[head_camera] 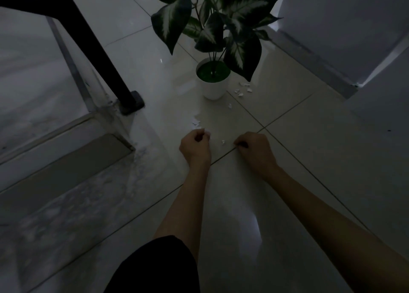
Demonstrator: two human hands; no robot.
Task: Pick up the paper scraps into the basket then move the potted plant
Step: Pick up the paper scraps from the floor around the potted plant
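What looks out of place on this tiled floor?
Small torn white paper scraps litter the glossy pale floor tiles: a cluster right of the white plant pot, others nearer the hands. No basket is in view.

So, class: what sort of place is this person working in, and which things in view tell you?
Probably an indoor room or hallway in a home. Clues: glossy tiled floor, a decorative potted plant standing on it, and a black furniture leg beside a wall.
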